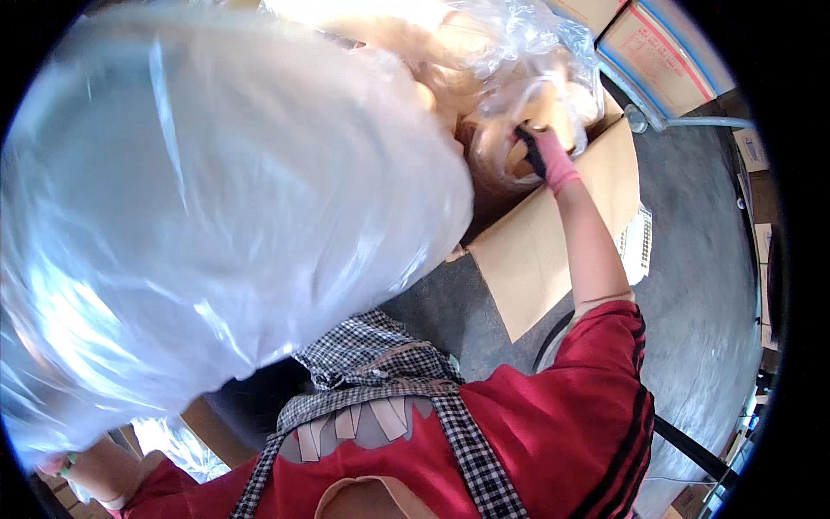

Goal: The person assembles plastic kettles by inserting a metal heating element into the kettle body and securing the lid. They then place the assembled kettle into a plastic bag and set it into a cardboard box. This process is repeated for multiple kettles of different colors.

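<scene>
1. Nearest, the left hand sits at the lower left edge under a big clear plastic bag; its fingers are mostly hidden, so their grip cannot be told.
2. The bag fills the left of the view, raised above the grey floor.
3. Farther off, the gloved right hand reaches into an open cardboard box, fingers curled around crumpled plastic wrap.

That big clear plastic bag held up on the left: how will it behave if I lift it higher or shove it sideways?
The clear plastic bag billows and creases, so it is probably floppy and will sag around any grip. It looks puffed and held high near the left hand, so likely light for its bulk. Its glossy film may be slippery.
</scene>
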Demonstrator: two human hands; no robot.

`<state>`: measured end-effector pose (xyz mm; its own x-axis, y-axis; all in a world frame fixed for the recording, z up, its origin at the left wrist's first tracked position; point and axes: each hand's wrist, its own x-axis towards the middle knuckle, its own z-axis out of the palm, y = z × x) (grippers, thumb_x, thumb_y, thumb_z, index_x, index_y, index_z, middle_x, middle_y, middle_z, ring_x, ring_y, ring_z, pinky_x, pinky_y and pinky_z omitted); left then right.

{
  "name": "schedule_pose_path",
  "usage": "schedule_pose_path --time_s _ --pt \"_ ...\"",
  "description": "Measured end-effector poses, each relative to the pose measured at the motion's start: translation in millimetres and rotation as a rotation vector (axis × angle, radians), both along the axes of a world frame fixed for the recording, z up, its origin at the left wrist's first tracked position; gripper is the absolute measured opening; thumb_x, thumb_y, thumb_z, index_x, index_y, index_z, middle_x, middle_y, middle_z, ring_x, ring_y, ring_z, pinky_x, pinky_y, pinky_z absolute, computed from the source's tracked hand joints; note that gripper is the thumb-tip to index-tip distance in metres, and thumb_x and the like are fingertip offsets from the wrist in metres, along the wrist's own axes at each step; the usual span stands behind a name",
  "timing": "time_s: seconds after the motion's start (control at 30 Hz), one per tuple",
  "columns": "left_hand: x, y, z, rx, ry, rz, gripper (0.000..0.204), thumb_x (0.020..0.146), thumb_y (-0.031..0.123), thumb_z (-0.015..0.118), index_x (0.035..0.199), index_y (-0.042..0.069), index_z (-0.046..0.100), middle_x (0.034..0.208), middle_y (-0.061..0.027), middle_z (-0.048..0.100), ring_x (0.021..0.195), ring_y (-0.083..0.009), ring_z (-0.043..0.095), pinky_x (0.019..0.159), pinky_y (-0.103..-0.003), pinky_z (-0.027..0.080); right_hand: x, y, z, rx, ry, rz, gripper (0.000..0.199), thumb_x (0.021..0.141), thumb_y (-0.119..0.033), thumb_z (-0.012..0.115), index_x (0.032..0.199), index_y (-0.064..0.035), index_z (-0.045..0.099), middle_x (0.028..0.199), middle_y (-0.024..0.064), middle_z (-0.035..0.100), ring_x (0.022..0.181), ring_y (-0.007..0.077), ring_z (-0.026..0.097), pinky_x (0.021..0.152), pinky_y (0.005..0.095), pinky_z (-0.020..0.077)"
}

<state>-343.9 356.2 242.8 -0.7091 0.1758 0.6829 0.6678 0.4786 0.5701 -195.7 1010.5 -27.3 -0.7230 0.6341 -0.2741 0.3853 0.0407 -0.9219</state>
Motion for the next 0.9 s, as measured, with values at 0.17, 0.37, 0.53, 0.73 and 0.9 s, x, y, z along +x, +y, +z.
schedule_pose_path --time_s 0.17,0.37,0.53,0.73,0.9 --pt "-55.4 74.7 1.3 0.013 -0.018 -0.184 0.036 0.083 0.022 0.049 0.114 0.005 0.046 0.109 -0.0112 0.051 0.098 -0.019 0.05 0.079 -0.031 0.044 5.1 34.0 -24.0 -0.08 0.33 -0.232 0.025 0.081 -0.028 0.056 0.078 -0.0039 0.058 0.071 0.0035 0.057 0.057 0.0109 0.051 0.052 0.025 0.0411" --pt "-101.9 214.2 -16.8 0.43 -0.579 -0.767 0.033 0.083 0.022 0.048 0.112 0.006 0.048 0.106 -0.0109 0.052 0.097 -0.0182 0.051 0.078 -0.03 0.045 3.0 36.9 -37.4 -0.036 0.444 -0.302 0.017 0.082 -0.022 0.052 0.08 -0.0054 0.055 0.06 0.0012 0.048 0.05 0.0132 0.046 0.045 0.0265 0.0386" --pt "-104.6 261.4 -38.0 0.228 -0.514 -0.715 0.022 0.08 0.003 0.048 0.102 -0.001 0.052 0.102 -0.0107 0.053 0.09 -0.0174 0.053 0.076 -0.025 0.044 -7.5 7.2 -5.3 -0.253 0.421 -0.362 0.016 0.078 -0.021 0.057 0.068 -0.0098 0.051 0.052 -0.0012 0.042 0.037 0.0102 0.036 0.035 0.0244 0.0286" --pt "-14.9 360.2 -5.6 -0.091 -0.538 -0.971 0.029 0.069 0.009 0.067 0.093 0.001 0.054 0.082 -0.0052 0.058 0.075 -0.0144 0.057 0.067 -0.025 0.048 -5.6 37.2 -32.8 -0.111 0.409 -0.348 0.016 0.079 -0.022 0.058 0.081 -0.0054 0.058 0.063 0.0024 0.053 0.047 0.0119 0.047 0.042 0.0247 0.0388" --pt "16.7 402.5 -70.1 -0.57 -0.498 -0.982 0.044 0.066 0.029 0.071 0.097 0.002 0.055 0.075 -0.0047 0.056 0.066 -0.0106 0.054 0.057 -0.024 0.045 -8.4 -31.4 12.5 -0.126 0.735 -0.133 0.028 0.078 -0.025 0.059 0.093 -0.0012 0.059 0.077 0.0071 0.059 0.064 0.0142 0.055 0.056 0.0262 0.0457"
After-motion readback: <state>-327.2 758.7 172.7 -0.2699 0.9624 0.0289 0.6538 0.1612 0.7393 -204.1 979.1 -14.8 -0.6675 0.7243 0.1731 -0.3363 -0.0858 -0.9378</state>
